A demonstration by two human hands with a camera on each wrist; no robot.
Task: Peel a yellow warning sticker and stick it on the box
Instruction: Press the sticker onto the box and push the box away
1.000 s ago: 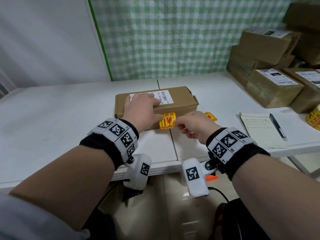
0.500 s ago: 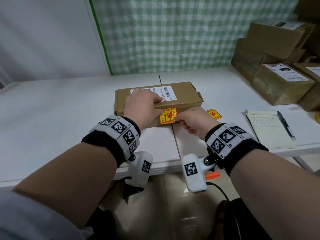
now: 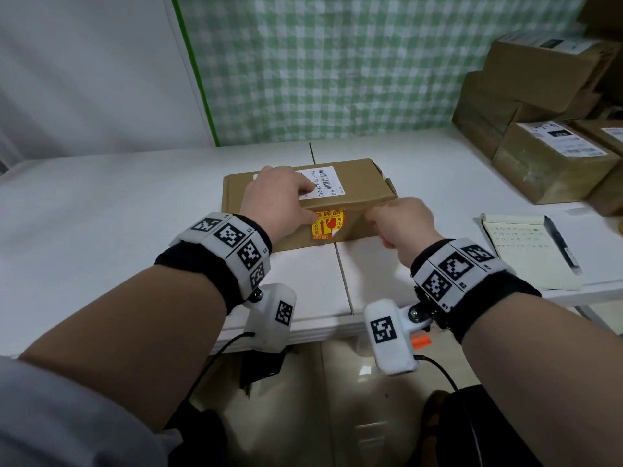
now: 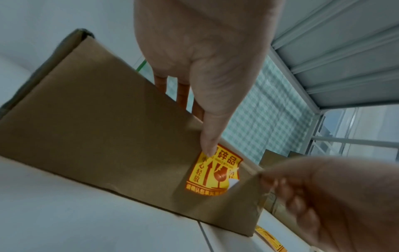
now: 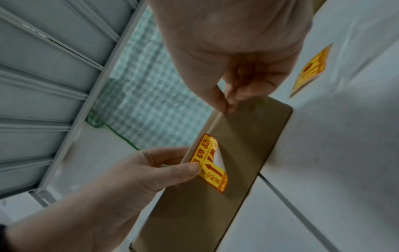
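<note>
The left grip (image 3: 274, 200) lies flat on the box (image 3: 350, 190), thumb pressing the sticker (image 3: 327, 224). Just right, the right grip (image 3: 401, 219) has its fingers curled together, pinching the box's top edge.

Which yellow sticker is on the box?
The yellow sticker under the left hand thumb, on the box front; the other sticker lies on the table.

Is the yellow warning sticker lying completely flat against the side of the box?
No, the yellow warning sticker on the box has one corner folded back, showing white underside.
</note>
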